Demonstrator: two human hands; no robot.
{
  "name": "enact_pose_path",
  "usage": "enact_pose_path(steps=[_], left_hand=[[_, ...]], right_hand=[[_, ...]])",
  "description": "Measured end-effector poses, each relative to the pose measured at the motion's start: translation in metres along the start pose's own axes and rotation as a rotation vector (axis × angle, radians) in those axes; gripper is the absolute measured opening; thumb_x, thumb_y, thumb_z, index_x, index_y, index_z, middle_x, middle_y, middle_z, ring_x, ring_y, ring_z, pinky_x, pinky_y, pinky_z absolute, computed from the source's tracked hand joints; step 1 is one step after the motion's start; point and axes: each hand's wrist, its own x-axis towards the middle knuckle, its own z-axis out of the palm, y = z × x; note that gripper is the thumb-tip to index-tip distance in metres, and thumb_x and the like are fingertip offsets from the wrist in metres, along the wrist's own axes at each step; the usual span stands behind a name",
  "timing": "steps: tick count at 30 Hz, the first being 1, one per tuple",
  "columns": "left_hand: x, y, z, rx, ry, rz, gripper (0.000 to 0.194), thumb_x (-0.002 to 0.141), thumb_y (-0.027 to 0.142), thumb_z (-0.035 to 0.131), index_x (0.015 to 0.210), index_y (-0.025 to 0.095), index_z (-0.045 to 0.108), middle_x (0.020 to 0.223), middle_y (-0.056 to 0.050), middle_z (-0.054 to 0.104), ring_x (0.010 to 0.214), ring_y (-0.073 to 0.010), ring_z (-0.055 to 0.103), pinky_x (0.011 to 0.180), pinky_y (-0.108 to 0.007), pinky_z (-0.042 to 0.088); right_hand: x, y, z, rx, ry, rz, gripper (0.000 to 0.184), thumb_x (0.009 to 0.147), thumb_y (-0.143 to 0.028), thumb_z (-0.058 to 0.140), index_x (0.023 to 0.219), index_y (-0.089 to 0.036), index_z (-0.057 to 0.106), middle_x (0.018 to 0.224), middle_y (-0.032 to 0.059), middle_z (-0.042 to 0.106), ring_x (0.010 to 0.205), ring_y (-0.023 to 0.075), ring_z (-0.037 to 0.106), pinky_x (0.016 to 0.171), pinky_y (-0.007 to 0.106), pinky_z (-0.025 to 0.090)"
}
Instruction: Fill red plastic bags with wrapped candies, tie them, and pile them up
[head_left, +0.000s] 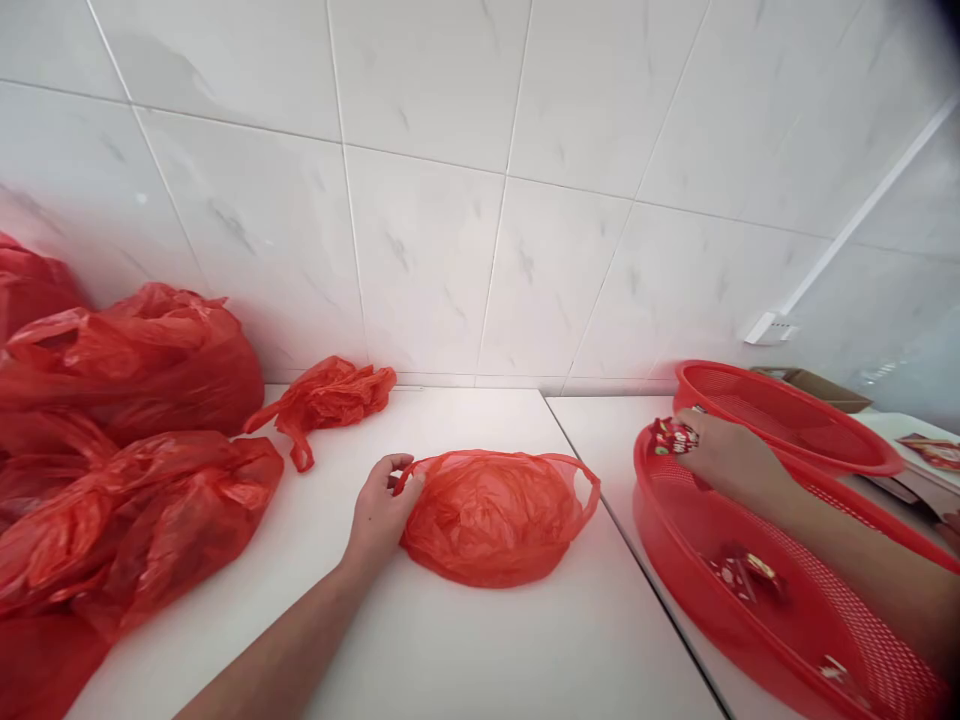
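Note:
My left hand [380,512] pinches the left handle of a red plastic bag [495,520] that lies open on the white table [465,650]. My right hand [720,455] reaches over the rim of a red mesh basket [757,640] and is closed on a small red wrapped packet [670,436]. A few more wrapped packets [746,572] lie inside that basket.
Several filled red plastic bags [135,460] are piled at the left, and a small knotted red bag [326,397] lies near the tiled wall. A second red basket [787,415] is stacked behind the first. A cardboard box [814,385] stands at the far right.

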Motion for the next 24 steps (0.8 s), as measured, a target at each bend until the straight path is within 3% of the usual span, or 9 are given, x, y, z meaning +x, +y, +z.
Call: enact_pose_path(steps=[3,6,9,12,14,16,21,24], left_hand=[[-0.001,0.001,0.0,-0.017,0.0,-0.003,0.042,0.074,0.051,0.058,0.104,0.022,0.06,0.091,-0.005,0.064,0.074,-0.0195,0.06,0.065,-0.032,0.05],[-0.003,0.004,-0.002,-0.037,-0.02,-0.006,0.043,0.074,0.052,0.058,0.105,0.021,0.059,0.089,-0.005,0.063,0.074,-0.02,0.06,0.064,-0.032,0.05],[-0.004,0.006,-0.004,-0.056,-0.046,-0.009,0.044,0.075,0.051,0.058,0.106,0.021,0.057,0.094,-0.007,0.061,0.075,-0.02,0.061,0.064,-0.032,0.05],[-0.004,0.006,-0.006,-0.054,-0.034,-0.004,0.043,0.075,0.05,0.058,0.106,0.021,0.056,0.098,-0.008,0.061,0.075,-0.0194,0.06,0.066,-0.033,0.05],[-0.004,0.005,-0.006,-0.048,-0.016,0.021,0.042,0.075,0.05,0.058,0.105,0.02,0.057,0.097,-0.008,0.061,0.074,-0.0193,0.059,0.067,-0.033,0.05],[-0.003,0.004,-0.005,-0.042,-0.01,0.052,0.041,0.075,0.049,0.057,0.103,0.02,0.058,0.097,-0.008,0.062,0.074,-0.0192,0.059,0.068,-0.033,0.049],[0.0,0.002,-0.005,-0.003,-0.022,0.05,0.04,0.076,0.049,0.055,0.103,0.021,0.058,0.095,-0.006,0.063,0.079,-0.0206,0.06,0.071,-0.033,0.049],[0.001,0.002,-0.005,0.024,-0.022,0.032,0.042,0.075,0.05,0.055,0.105,0.021,0.058,0.097,-0.006,0.064,0.08,-0.0207,0.061,0.07,-0.032,0.049]], right_hand=[[-0.007,-0.047,-0.023,0.085,-0.01,-0.122,0.005,0.078,-0.026,0.05,0.075,-0.024,0.047,0.062,-0.0033,0.057,0.049,0.0122,0.05,0.048,0.025,0.028],[-0.019,-0.109,-0.026,0.202,-0.177,-0.309,0.001,0.076,-0.025,0.049,0.077,-0.025,0.049,0.067,-0.0052,0.059,0.048,0.0099,0.049,0.047,0.023,0.027],[-0.024,-0.157,-0.01,0.206,-0.292,-0.529,0.013,0.069,-0.023,0.058,0.081,-0.026,0.052,0.069,-0.0041,0.059,0.053,0.011,0.051,0.049,0.022,0.027],[-0.019,-0.176,0.003,0.219,-0.41,-0.66,0.039,0.06,-0.034,0.071,0.097,-0.028,0.057,0.09,-0.0006,0.063,0.07,0.0167,0.057,0.054,0.024,0.034],[-0.014,-0.171,0.0,0.258,-0.398,-0.648,0.054,0.06,-0.041,0.072,0.109,-0.03,0.055,0.107,0.0012,0.061,0.081,0.0192,0.058,0.06,0.026,0.039],[-0.009,-0.153,-0.011,0.282,-0.319,-0.55,0.049,0.067,-0.043,0.066,0.113,-0.031,0.055,0.113,0.0011,0.06,0.084,0.0193,0.058,0.064,0.027,0.041],[-0.01,-0.064,-0.034,0.125,-0.22,-0.231,0.014,0.078,-0.038,0.058,0.081,-0.024,0.06,0.082,0.002,0.065,0.071,0.0184,0.058,0.056,0.028,0.039],[-0.024,0.002,-0.029,0.07,-0.287,-0.129,0.016,0.075,-0.03,0.067,0.066,-0.021,0.058,0.064,-0.0009,0.06,0.057,0.0135,0.053,0.05,0.026,0.039]])
